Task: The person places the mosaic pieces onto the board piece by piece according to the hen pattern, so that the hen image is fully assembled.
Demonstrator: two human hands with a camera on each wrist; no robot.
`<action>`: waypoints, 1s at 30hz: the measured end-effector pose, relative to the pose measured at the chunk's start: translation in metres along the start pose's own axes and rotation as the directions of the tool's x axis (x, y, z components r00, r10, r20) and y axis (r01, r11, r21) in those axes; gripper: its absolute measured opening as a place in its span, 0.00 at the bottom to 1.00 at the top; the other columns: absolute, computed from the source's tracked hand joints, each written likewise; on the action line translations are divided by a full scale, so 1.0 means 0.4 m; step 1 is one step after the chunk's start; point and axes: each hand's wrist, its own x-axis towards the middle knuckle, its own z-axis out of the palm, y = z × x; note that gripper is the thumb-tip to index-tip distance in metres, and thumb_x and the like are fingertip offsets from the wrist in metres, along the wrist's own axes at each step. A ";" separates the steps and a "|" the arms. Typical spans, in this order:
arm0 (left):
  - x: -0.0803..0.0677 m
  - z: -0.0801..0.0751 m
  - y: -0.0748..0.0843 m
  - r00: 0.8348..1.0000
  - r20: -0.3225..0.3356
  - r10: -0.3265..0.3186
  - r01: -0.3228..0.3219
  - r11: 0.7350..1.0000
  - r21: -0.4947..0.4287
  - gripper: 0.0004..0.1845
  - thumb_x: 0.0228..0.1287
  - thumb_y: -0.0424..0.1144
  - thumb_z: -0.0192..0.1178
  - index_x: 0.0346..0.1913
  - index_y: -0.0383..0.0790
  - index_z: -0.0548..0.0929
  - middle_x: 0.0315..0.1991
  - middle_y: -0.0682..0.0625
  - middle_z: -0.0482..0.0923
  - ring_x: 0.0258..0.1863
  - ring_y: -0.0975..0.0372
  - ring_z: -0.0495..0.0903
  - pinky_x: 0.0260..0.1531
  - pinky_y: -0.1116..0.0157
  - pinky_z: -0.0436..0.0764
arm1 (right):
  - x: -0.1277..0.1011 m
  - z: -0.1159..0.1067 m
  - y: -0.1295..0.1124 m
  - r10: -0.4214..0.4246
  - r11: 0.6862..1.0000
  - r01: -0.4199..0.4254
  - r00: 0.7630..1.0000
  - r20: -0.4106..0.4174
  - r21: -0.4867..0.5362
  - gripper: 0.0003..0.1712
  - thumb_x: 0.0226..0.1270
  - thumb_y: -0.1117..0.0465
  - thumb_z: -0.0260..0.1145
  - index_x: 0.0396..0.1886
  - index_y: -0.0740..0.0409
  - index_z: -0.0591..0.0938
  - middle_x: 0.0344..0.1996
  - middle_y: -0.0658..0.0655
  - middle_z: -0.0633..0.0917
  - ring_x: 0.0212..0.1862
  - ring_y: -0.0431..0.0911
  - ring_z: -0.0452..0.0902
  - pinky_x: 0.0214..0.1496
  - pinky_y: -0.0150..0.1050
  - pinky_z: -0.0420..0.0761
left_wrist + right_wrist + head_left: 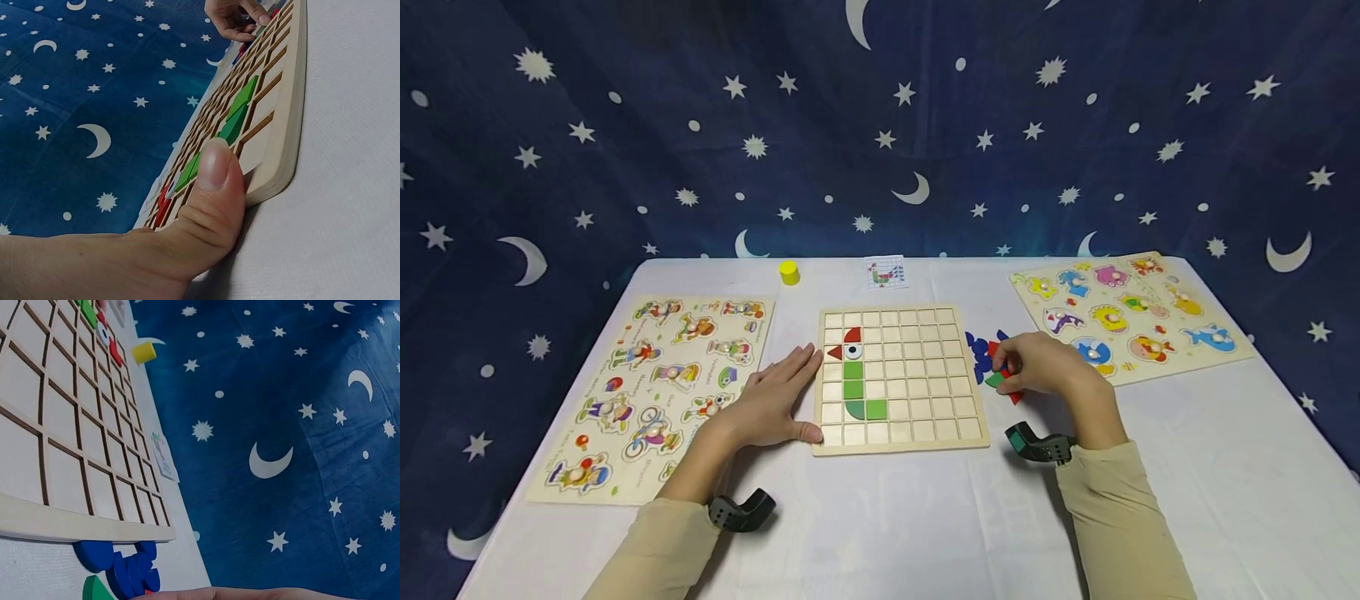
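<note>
A wooden grid board [925, 446] lies in the middle of the table. At its left side are a red quarter-round piece [853, 335], a red triangle [835, 352], an eye tile [853, 352], green squares [853, 389] and a darker green rounded piece [855, 409]. My left hand [778, 396] rests with straight fingers along the board's left edge, thumb at the near corner. Beyond the right edge, my right hand [1045, 364] pinches a green piece [994, 380] between thumb and fingers, over a small pile of blue pieces [128, 572] and red pieces [1016, 398].
A picture card [886, 272] lies behind the board, with a yellow cylinder [789, 272] to its left. Knobbed puzzle boards flank the grid: one with children figures [651, 400] at left, one with sea animals [1131, 321] at right. A starry curtain [880, 167] hangs behind.
</note>
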 end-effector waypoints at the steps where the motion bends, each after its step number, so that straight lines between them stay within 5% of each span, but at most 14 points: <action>1: 0.001 -0.001 0.000 1.000 -0.001 0.002 -0.002 1.000 -0.001 0.63 0.40 0.69 0.64 0.76 0.43 0.46 0.77 0.45 0.41 0.76 0.50 0.41 0.68 0.38 0.49 | -0.001 -0.002 0.000 0.015 1.000 -0.015 1.000 -0.001 -0.008 0.13 0.50 0.56 0.76 0.35 0.49 0.83 0.28 0.52 0.76 0.33 0.46 0.70 0.32 0.37 0.67; 18: 0.002 -0.009 0.006 1.000 0.021 -0.011 0.012 1.000 -0.009 0.63 0.41 0.68 0.65 0.76 0.43 0.46 0.77 0.45 0.40 0.76 0.50 0.40 0.67 0.36 0.48 | -0.004 -0.001 -0.018 -0.032 0.999 0.032 0.999 0.009 0.021 0.10 0.53 0.63 0.74 0.26 0.54 0.77 0.24 0.52 0.76 0.31 0.44 0.71 0.32 0.35 0.70; 25: -0.001 -0.008 0.006 1.000 0.020 -0.015 0.015 1.000 -0.011 0.63 0.41 0.68 0.65 0.76 0.43 0.46 0.77 0.46 0.40 0.76 0.50 0.40 0.66 0.36 0.48 | -0.005 -0.007 -0.027 -0.069 0.996 0.071 0.997 -0.025 0.054 0.06 0.61 0.61 0.68 0.33 0.55 0.78 0.28 0.52 0.79 0.31 0.44 0.72 0.35 0.36 0.71; 30: -0.002 -0.008 0.006 1.000 0.018 -0.013 0.013 1.000 -0.005 0.63 0.41 0.68 0.65 0.76 0.43 0.46 0.77 0.45 0.40 0.76 0.50 0.40 0.66 0.36 0.49 | -0.004 -0.007 -0.047 -0.172 0.984 0.176 0.979 -0.112 0.021 0.06 0.67 0.60 0.62 0.42 0.52 0.83 0.34 0.53 0.82 0.34 0.45 0.72 0.40 0.40 0.72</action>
